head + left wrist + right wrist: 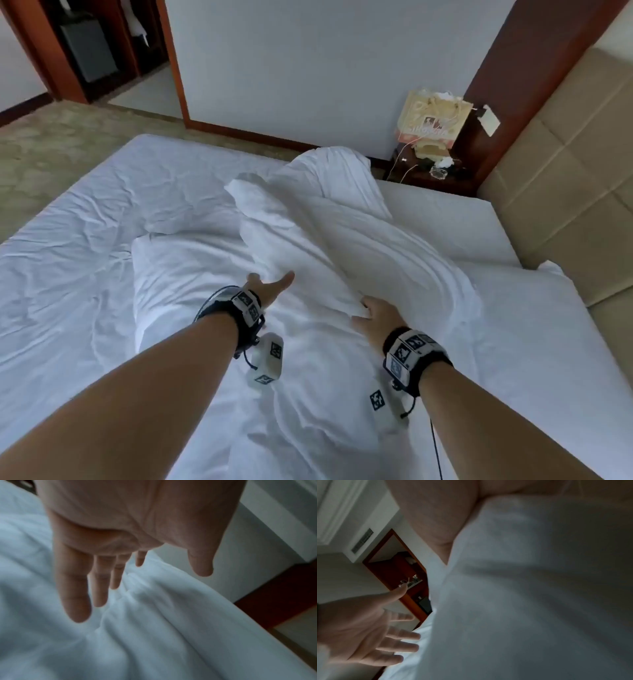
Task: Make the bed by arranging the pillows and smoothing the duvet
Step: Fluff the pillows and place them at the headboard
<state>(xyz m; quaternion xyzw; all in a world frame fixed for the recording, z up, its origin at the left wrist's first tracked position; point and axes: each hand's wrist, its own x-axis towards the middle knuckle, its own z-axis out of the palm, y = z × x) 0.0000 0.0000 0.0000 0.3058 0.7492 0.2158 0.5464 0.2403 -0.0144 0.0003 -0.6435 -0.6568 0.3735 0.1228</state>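
Now mid-arranging, the right hand (pixel 375 317) grasps the pillow (pixel 342 246) corner while the left hand (pixel 270 287) hovers released at 10 o'clock; next, probably lift it headboard-ward.

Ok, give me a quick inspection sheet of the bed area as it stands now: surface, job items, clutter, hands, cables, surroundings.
Surface: bed sheet white and creased; mattress bare by the headboard.
Job's things: duvet bunched along the middle, not smoothed; pillow lying aslant on it, away from the headboard.
Clutter: paper bag and small items on the nightstand; nothing seen on the bed.
Hands: left hand open, fingers spread over the duvet; right hand gripping the near end of the pillow.
Cables: thin white cords hanging off the nightstand; a dark cord from the right wrist.
Surroundings: white wall, wood trim, open closet, carpet.
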